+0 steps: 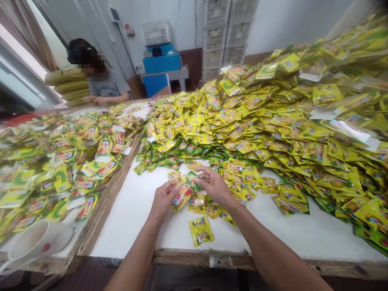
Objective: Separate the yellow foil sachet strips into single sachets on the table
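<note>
My left hand [165, 199] pinches a small yellow-and-green carton [183, 195] with red print by its left side, above the white tabletop. The thumb and fingers of my right hand [214, 186] close at the carton's upper right end; whether a sachet is also between them is hidden. Several yellow sachets [197, 203] lie just below and right of my hands. A pair of joined yellow sachets [201, 231] rests nearer the table's front edge.
A high heap of yellow sachets [242, 117] fills the right and back, with green sachets [178, 155] along its foot. Left of a wooden strip [112, 194] lie many printed cartons [86, 184] and a white mug [39, 242]. Across the table sits a person [107, 83].
</note>
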A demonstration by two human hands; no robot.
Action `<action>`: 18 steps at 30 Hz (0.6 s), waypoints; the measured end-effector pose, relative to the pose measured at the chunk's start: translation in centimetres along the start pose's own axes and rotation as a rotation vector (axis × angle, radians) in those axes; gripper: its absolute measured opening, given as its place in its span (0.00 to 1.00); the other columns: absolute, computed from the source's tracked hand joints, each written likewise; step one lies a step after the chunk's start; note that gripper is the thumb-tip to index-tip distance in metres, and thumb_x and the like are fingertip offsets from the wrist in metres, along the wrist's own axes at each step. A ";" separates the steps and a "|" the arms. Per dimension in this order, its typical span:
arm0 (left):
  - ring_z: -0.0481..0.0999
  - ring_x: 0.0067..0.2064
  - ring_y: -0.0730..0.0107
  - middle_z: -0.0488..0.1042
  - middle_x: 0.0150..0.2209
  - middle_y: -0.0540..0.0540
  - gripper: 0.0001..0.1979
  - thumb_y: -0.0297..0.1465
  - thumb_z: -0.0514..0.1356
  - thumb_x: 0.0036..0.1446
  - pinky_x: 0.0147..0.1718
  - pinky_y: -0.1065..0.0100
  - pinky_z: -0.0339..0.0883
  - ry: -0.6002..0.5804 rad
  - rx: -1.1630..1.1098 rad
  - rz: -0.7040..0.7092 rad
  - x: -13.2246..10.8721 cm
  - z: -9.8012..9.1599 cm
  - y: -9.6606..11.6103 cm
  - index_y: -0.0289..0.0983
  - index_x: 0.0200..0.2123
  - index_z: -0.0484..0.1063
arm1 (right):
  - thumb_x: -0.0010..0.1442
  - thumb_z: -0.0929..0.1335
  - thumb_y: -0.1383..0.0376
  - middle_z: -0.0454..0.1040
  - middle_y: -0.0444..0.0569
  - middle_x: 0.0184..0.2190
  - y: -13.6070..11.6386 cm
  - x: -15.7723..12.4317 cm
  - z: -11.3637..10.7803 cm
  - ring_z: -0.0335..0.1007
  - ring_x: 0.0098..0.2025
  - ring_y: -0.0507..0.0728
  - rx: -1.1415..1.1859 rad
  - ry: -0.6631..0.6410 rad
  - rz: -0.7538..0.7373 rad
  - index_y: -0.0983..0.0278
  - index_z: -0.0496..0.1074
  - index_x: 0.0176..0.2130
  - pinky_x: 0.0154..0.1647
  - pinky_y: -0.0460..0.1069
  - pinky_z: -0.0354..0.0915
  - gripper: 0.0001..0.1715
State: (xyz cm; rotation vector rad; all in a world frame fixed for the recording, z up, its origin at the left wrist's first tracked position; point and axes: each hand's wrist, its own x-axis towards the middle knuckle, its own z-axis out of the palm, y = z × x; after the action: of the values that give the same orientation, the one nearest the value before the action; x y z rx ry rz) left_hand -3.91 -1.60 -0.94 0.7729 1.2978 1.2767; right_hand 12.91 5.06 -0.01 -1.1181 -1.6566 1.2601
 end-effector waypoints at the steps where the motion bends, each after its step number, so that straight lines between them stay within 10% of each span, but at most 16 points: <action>1: 0.76 0.28 0.69 0.79 0.28 0.46 0.20 0.40 0.68 0.43 0.30 0.70 0.70 0.006 -0.039 -0.011 0.1 0.0 -0.1 0.33 0.38 0.73 | 0.52 0.67 0.59 0.71 0.43 0.25 -0.3 -0.1 -0.1 0.66 0.29 0.53 -0.017 0.008 -0.016 0.62 0.71 0.39 0.32 0.48 0.61 0.14; 9: 0.77 0.29 0.67 0.78 0.27 0.48 0.18 0.39 0.68 0.44 0.32 0.69 0.70 -0.001 -0.102 -0.008 0.5 0.3 -0.3 0.34 0.36 0.75 | 0.55 0.65 0.62 0.76 0.49 0.38 -1.5 -0.9 0.5 0.61 0.56 0.62 -0.172 -0.096 -0.090 0.60 0.74 0.29 0.53 0.56 0.57 0.09; 18: 0.76 0.29 0.67 0.78 0.31 0.44 0.24 0.38 0.70 0.39 0.31 0.70 0.67 -0.218 0.013 -0.124 -0.3 0.3 1.2 0.35 0.40 0.71 | 0.51 0.67 0.53 0.71 0.43 0.22 0.1 -0.8 1.5 0.68 0.26 0.54 0.204 -0.205 0.135 0.64 0.68 0.39 0.28 0.49 0.63 0.20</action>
State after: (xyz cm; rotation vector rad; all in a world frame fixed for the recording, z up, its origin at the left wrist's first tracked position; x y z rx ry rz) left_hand -3.90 -1.54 0.30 0.8048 1.1602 1.0557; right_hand 11.80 3.80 -0.47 -1.0178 -1.5759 1.6378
